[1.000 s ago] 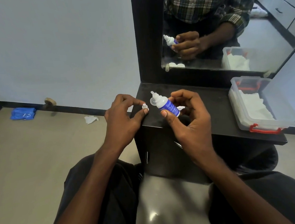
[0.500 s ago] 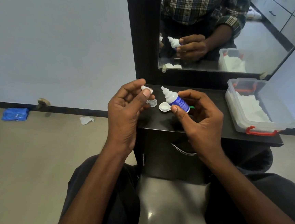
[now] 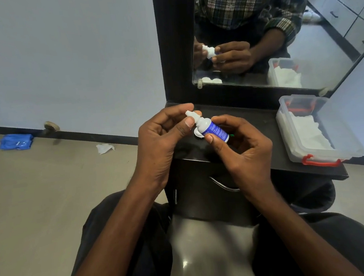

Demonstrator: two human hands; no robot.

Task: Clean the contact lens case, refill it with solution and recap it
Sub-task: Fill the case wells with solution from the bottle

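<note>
Above the near-left corner of the dark tabletop (image 3: 262, 130), a small solution bottle (image 3: 212, 129) with a blue label is held tilted, its nozzle end pointing up and to the left. The right hand (image 3: 241, 152) grips the bottle's body, thumb on the near side and fingers curled round the far side. The left hand (image 3: 163, 139) pinches a small white cap (image 3: 191, 114) between thumb and fingertips, right at the bottle's nozzle; whether the cap is fully seated there cannot be told. Just below the bottle, a white round piece of the contact lens case (image 3: 197, 132) lies on the tabletop, mostly hidden by the bottle and the hands. A small green object (image 3: 232, 135) peeks out beside the right hand's fingers.

On the right part of the tabletop stands a clear plastic box (image 3: 351, 145) with red latches, holding white tissues (image 3: 306, 132). Behind the tabletop rises a mirror (image 3: 300, 46) in a dark frame, reflecting the hands, the bottle and a plaid shirt. On the floor (image 3: 39, 205) to the left lie a crumpled white tissue (image 3: 104, 148) and, farther off near the wall, a blue packet (image 3: 15, 141).
</note>
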